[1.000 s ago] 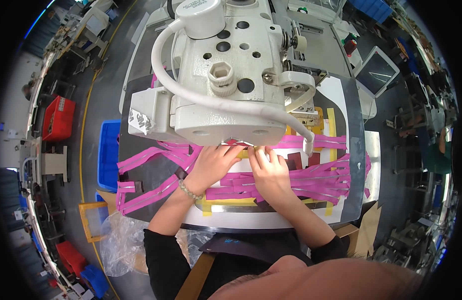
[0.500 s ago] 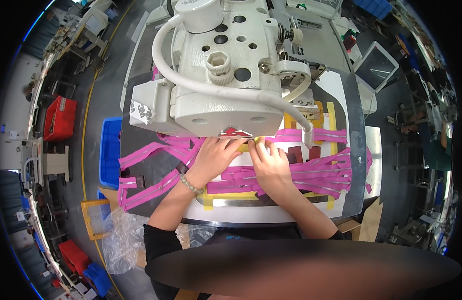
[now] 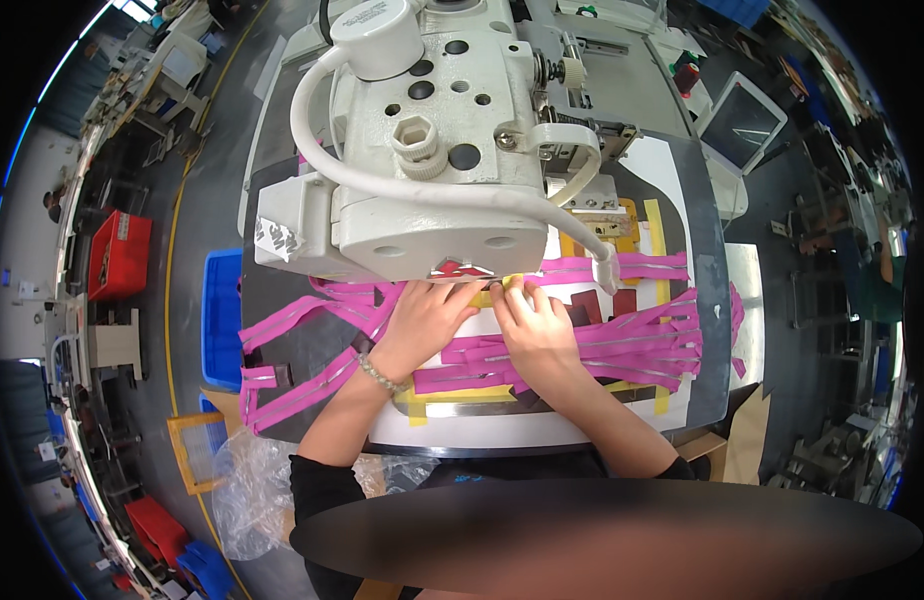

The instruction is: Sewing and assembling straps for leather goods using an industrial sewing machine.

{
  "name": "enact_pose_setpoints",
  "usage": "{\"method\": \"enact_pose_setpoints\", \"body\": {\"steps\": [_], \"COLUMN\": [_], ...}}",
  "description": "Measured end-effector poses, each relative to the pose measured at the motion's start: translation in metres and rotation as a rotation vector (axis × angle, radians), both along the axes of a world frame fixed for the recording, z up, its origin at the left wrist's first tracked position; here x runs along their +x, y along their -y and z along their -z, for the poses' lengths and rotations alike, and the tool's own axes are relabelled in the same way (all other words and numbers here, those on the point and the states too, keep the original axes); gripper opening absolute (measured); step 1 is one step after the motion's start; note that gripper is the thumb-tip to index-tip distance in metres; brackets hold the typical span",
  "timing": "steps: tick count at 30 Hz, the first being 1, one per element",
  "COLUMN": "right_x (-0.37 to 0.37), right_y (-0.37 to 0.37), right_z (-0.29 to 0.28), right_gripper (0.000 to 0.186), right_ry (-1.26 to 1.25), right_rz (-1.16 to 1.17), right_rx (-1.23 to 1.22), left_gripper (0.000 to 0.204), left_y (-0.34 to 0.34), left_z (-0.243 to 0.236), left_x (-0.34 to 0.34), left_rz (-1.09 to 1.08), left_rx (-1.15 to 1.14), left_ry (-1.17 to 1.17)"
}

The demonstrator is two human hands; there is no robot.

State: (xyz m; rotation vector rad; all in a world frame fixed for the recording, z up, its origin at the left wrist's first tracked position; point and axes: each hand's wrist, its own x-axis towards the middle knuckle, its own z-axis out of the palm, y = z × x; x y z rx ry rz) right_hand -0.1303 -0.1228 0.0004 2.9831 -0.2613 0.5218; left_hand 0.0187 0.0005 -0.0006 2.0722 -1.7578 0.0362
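My left hand (image 3: 429, 318), with a beaded bracelet at the wrist, reaches under the front of a white sewing machine head (image 3: 442, 225). Beside it, my right hand (image 3: 537, 335) curls its fingers down. The fingertips of both hands meet at a small spot under the machine's lower edge, closed on something too small and covered to make out. Magenta zipper strips (image 3: 302, 318) fan out left of my left hand. A bundle of similar magenta zipper strips (image 3: 622, 345) lies by my right hand, and one more strip (image 3: 637, 266) runs behind it.
Yellow tape (image 3: 654, 235) edges a white sheet on the dark machine table (image 3: 710, 300). A white hose (image 3: 432, 195) bends across the machine's front. Blue bin (image 3: 220, 320) and red crate (image 3: 122, 255) stand at left, clear plastic bag (image 3: 247, 490) below. A screen (image 3: 744, 125) stands back right.
The machine and table appear shifted slightly left in the view. Both hands keep their places at the machine, the fingertips still close together.
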Motion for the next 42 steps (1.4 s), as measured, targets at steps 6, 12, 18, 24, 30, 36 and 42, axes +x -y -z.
{"method": "enact_pose_setpoints", "body": {"steps": [6, 12, 18, 24, 30, 36, 42], "right_x": [0.0, -0.004, -0.006, 0.0, -0.005, -0.004, -0.004], "right_y": [-0.001, -0.003, 0.01, 0.013, 0.013, 0.01, 0.016], "right_z": [-0.001, -0.006, 0.003, 0.0, 0.0, 0.001, 0.004], "right_gripper": [0.044, 0.043, 0.04, 0.039, 0.039, 0.039, 0.042], "right_ry": [-0.016, -0.036, -0.014, -0.079, -0.053, -0.045, -0.029], "right_rz": [0.002, -0.047, -0.11, -0.126, -0.104, -0.09, -0.076], "right_rx": [0.012, 0.114, 0.3, 0.263, 0.225, 0.19, 0.179], "left_gripper": [0.042, 0.041, 0.039, 0.049, 0.052, 0.052, 0.058], "left_y": [0.001, -0.005, 0.003, 0.014, 0.016, 0.008, -0.001], "left_z": [0.0, -0.004, -0.006, -0.003, 0.029, 0.043, -0.011], "left_x": [0.001, 0.015, 0.043, 0.067, 0.084, 0.088, 0.063], "left_rz": [0.004, 0.028, -0.033, -0.127, 0.386, 0.336, -0.105], "left_rx": [0.019, 0.037, 0.378, 0.439, 0.011, 0.02, 0.478], "left_ry": [0.003, 0.021, -0.288, -0.701, -1.707, -1.889, -0.715]}}
